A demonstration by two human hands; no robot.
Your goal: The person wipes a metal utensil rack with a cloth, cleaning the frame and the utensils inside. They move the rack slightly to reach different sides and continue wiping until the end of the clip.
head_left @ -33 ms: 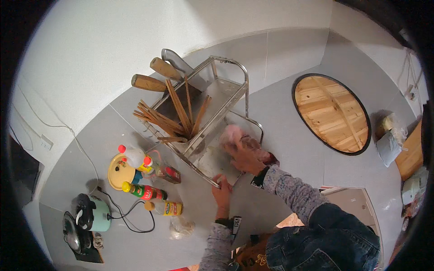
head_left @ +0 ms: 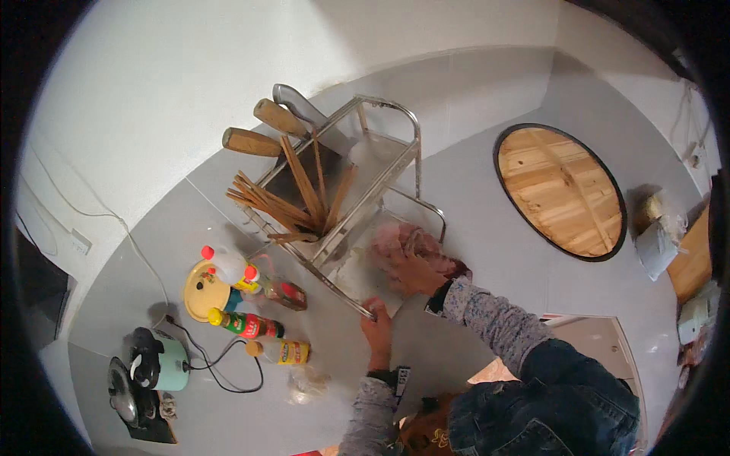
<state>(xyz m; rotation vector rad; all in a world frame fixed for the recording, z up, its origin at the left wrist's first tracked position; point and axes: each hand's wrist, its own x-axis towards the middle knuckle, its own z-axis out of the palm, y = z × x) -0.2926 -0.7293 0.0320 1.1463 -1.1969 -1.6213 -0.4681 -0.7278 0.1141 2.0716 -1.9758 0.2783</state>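
Observation:
A metal two-tier rack point(head_left: 357, 205) stands on the grey countertop. My left hand point(head_left: 376, 334) is closed round the near corner of its lower rail. Over the lower shelf point(head_left: 346, 270), my right hand point(head_left: 417, 270) presses on a pinkish-red cloth point(head_left: 403, 239), its fingers bent into the folds. Part of the cloth is smeared by motion, and its dark end hangs past the shelf's right side. On the rack's left part stand wooden chopsticks point(head_left: 304, 194) in a holder, with wooden-handled knives point(head_left: 252, 142) and a grey-handled knife point(head_left: 298, 101) behind them.
Left of the rack are sauce bottles point(head_left: 251, 324), a yellow lid point(head_left: 201, 300), a clear plastic bag point(head_left: 306, 384) and a mint-green electric pot point(head_left: 169, 363) with a black cord. A round wooden board point(head_left: 561, 190) lies to the right. Several bags point(head_left: 655, 247) sit beyond it.
My right hand and the cloth have shifted slightly toward me over the lower shelf. My left hand stays on the rail. The whole view has moved a little.

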